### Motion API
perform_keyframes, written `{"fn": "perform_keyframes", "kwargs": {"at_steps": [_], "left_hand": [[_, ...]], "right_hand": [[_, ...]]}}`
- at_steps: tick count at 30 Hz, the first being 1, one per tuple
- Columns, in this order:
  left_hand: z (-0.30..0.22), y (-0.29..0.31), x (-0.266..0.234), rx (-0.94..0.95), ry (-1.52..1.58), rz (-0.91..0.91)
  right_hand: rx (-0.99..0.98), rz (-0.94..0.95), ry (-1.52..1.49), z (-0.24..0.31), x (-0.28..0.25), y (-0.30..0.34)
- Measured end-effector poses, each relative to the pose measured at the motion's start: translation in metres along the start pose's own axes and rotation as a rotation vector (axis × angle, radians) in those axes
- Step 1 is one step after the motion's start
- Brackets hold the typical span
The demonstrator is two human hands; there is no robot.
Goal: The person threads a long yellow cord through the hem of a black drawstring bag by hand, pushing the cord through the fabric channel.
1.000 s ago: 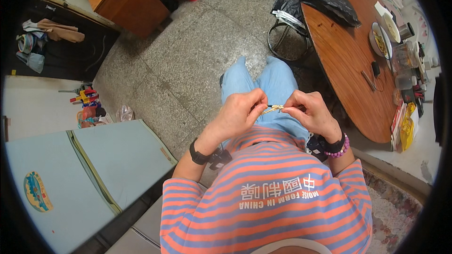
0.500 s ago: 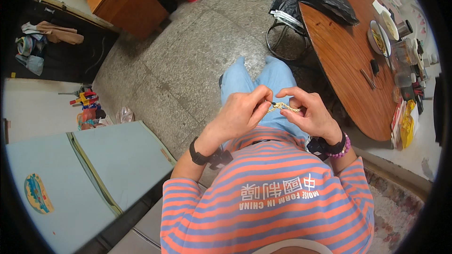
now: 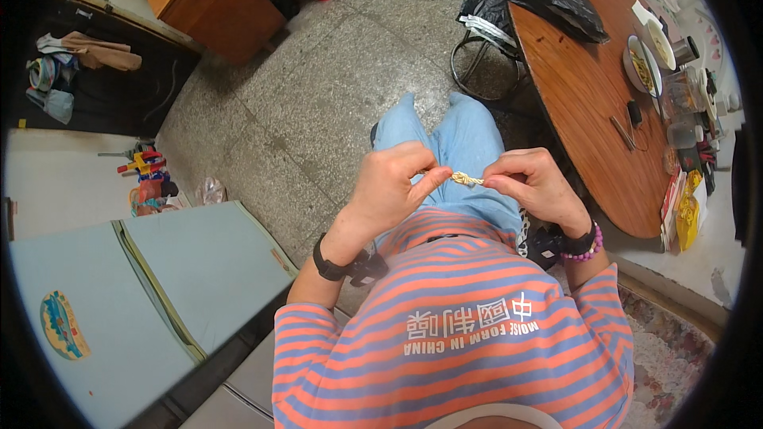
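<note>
A short length of pale yellow twisted cord (image 3: 466, 179) with a knot in it is stretched between my two hands, above my light blue trousers. My left hand (image 3: 395, 187) pinches one end between thumb and forefinger. At the other end, the thumb and fingers of my right hand (image 3: 534, 184) close on the cord. The knot shows in the gap between the hands, nearer to the left fingertips. The cord's ends are hidden behind my fingers.
To the right stands a brown wooden table (image 3: 568, 123) with a black plastic bag (image 3: 556, 0), bowls (image 3: 640, 66) and jars. A round-framed stool (image 3: 486, 63) is beside it. At the left is a pale blue-green fridge (image 3: 199, 258); a wooden desk (image 3: 218, 12) stands farther off.
My right hand has moved slightly right and its fingers have closed on the cord. The cord is now pulled straight, and the small dark tip by the left fingers no longer shows.
</note>
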State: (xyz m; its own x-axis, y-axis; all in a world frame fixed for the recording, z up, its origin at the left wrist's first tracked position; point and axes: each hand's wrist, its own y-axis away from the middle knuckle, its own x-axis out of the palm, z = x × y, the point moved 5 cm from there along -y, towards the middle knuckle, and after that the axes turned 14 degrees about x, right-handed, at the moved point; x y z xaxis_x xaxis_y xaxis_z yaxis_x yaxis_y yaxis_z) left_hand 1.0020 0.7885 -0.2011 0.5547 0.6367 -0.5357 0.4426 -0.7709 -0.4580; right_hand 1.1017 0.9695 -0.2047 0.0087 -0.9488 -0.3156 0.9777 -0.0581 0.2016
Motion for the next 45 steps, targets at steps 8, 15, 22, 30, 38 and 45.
{"fn": "perform_keyframes", "kwargs": {"at_steps": [8,15,22,30,38,45], "left_hand": [[0.008,0.007,0.006,-0.126,0.539,-0.194],[0.039,0.016,0.011,-0.307,0.961,-0.332],[0.067,0.006,0.014,-0.494,1.628,-0.901],[0.262,0.117,0.031,-0.749,1.078,-1.181],[0.341,0.185,0.103,-1.432,0.682,-1.295],[0.348,0.195,0.114,-1.52,0.593,-1.431]], "right_hand": [[0.082,0.018,-0.48,-0.003,0.0,0.004],[0.097,0.057,-0.766,-0.016,-0.004,0.001],[-0.161,0.286,-1.356,0.007,0.025,-0.058],[0.198,0.305,-1.303,-0.108,0.143,-0.136],[0.58,0.183,-1.241,-0.189,0.19,-0.128],[0.62,0.094,-1.268,-0.176,0.181,-0.117]]}}
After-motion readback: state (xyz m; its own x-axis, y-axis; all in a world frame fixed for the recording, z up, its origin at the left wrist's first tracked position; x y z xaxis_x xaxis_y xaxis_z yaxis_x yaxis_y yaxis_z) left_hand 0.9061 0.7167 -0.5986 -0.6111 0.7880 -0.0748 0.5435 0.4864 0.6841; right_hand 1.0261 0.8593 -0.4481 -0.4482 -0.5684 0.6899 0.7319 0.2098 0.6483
